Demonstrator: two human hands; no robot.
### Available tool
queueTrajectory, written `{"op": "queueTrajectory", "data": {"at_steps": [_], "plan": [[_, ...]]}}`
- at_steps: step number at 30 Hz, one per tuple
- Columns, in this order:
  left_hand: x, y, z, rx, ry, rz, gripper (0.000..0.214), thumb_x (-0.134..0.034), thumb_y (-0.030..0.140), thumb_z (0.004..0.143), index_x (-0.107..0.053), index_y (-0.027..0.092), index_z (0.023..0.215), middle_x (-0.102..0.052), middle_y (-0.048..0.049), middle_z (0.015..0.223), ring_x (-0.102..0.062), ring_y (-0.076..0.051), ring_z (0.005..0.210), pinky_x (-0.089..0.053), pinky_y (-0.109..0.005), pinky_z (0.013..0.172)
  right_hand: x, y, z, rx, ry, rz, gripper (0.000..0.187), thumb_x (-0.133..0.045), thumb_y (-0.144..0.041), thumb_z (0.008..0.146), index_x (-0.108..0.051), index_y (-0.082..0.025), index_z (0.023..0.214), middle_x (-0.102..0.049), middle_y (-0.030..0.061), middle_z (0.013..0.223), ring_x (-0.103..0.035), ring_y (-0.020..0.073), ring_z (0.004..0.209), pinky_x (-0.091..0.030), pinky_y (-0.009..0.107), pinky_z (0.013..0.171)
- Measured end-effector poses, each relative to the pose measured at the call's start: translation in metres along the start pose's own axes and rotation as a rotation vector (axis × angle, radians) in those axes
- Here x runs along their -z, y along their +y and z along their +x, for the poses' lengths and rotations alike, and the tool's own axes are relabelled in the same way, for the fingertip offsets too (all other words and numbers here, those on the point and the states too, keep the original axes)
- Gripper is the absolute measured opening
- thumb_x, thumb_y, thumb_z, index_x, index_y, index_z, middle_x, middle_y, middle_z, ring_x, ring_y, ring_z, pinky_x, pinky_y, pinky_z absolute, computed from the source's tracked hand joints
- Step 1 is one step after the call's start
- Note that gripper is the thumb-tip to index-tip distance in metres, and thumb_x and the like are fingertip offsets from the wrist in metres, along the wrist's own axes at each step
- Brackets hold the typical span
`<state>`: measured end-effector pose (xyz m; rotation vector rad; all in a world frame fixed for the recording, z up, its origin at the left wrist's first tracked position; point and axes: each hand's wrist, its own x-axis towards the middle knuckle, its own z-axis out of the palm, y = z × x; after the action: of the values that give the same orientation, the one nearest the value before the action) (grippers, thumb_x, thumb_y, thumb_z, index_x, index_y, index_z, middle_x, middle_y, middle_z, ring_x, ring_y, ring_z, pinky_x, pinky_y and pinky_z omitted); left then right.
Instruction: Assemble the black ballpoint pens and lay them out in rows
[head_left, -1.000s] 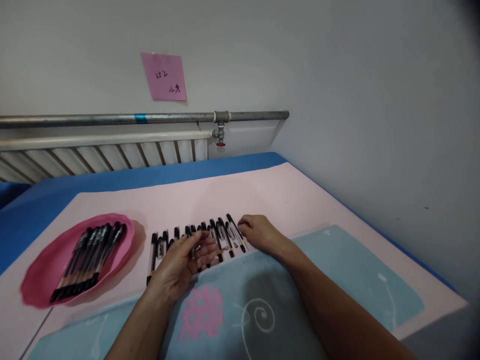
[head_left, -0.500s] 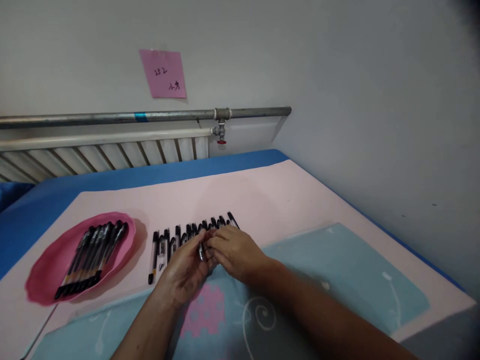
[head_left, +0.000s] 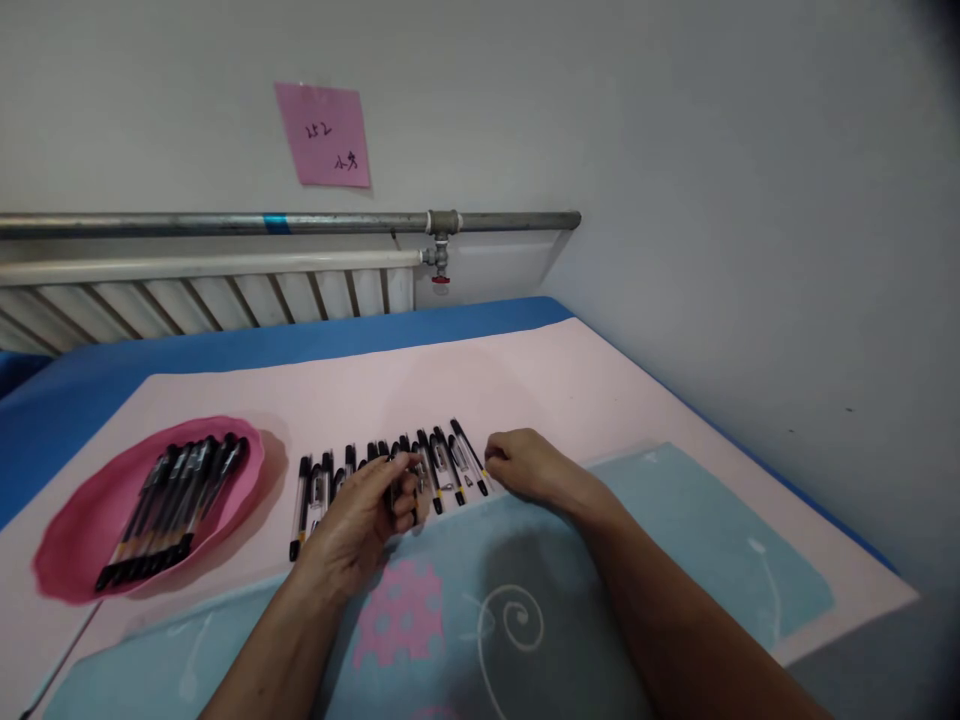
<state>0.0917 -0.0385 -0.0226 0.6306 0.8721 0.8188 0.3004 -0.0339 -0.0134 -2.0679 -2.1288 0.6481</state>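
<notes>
Your right hand (head_left: 529,465) is now sitting out by the right end of the row of pens (head_left: 430,470), having left your left hand (head_left: 364,515), which it was meeting half a second ago; your left is staying in nearly the same place.

You are working over a pink sheet (head_left: 337,395) that is lying on a blue covering (head_left: 360,343), and a pale blue cloth (head_left: 675,530) with a white spiral print is spreading nearest you, under your forearms. On your left, a pink plate (head_left: 75,530) is holding a bundle of capped pens (head_left: 165,510). Beyond, a white radiator (head_left: 292,300) is standing below a metal pipe (head_left: 202,225) with a red-handled valve (head_left: 441,258), and a pink note (head_left: 324,135) is hanging on the wall (head_left: 675,150).

The row is lying on the pink sheet, partly hidden behind your left hand. That hand is turning its palm inward, fingers curling loosely; you cannot tell whether they are gripping anything. Your right forearm is slanting in from the lower right, its fingers bending toward the thumb near the last pen; whether they are pinching something, you cannot tell.
</notes>
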Motion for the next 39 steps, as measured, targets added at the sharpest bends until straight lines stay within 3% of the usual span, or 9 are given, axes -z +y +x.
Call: {"op": "queueTrajectory", "data": {"at_steps": [6, 17, 22, 27, 39], "plan": [[0.0009, -0.0021, 0.0009, -0.006, -0.008, 0.0, 0.026, -0.061, 0.034, 0.072, -0.059, 0.013, 0.087, -0.046, 0.002, 0.064, -0.039, -0.006, 0.048, -0.03, -0.019, 0.042, -0.0023, -0.0036, 0.0001, 0.056, -0.008, -0.031, 0.025, -0.043, -0.017, 0.076, -0.067, -0.014, 0.079, -0.066, 0.0077, 0.075, -0.055, 0.0144, 0.066, -0.033, 0.022, 0.058], [0.002, -0.0025, 0.0027, -0.024, 0.038, -0.009, 0.026, -0.064, 0.03, 0.069, -0.058, 0.012, 0.087, -0.048, 0.0021, 0.063, -0.04, -0.006, 0.047, -0.029, -0.019, 0.04, -0.0044, -0.0018, 0.0004, 0.033, -0.028, 0.07, 0.022, -0.046, -0.011, 0.07, -0.067, -0.015, 0.077, -0.066, 0.0054, 0.073, -0.055, 0.0127, 0.064, -0.034, 0.02, 0.056], [0.0007, -0.0042, 0.0012, -0.005, 0.027, -0.008, 0.023, -0.063, 0.027, 0.07, -0.06, 0.011, 0.086, -0.053, -0.0007, 0.065, -0.046, -0.007, 0.05, -0.037, -0.02, 0.044, -0.0064, 0.0016, 0.0026, 0.056, -0.015, 0.077, 0.022, -0.046, -0.012, 0.071, -0.067, -0.015, 0.078, -0.067, 0.0057, 0.075, -0.056, 0.0128, 0.065, -0.035, 0.02, 0.057], [-0.0047, -0.0053, 0.0002, 0.016, 0.008, -0.03, 0.017, -0.055, 0.025, 0.077, -0.06, 0.01, 0.085, -0.061, -0.0094, 0.074, -0.057, -0.015, 0.062, -0.049, -0.03, 0.059, -0.0071, 0.0014, 0.0029, 0.05, -0.016, 0.065, 0.024, -0.047, -0.01, 0.069, -0.067, -0.015, 0.08, -0.067, 0.0056, 0.074, -0.056, 0.0131, 0.065, -0.035, 0.02, 0.058], [-0.0037, -0.0074, 0.001, 0.029, -0.006, -0.03, 0.017, -0.053, 0.024, 0.079, -0.059, 0.01, 0.086, -0.064, -0.0126, 0.078, -0.061, -0.017, 0.064, -0.051, -0.032, 0.061, -0.0081, -0.0002, 0.0034, 0.064, -0.007, 0.081, 0.022, -0.047, -0.011, 0.07, -0.066, -0.015, 0.078, -0.066, 0.0053, 0.074, -0.055, 0.0127, 0.066, -0.036, 0.019, 0.058]]}}
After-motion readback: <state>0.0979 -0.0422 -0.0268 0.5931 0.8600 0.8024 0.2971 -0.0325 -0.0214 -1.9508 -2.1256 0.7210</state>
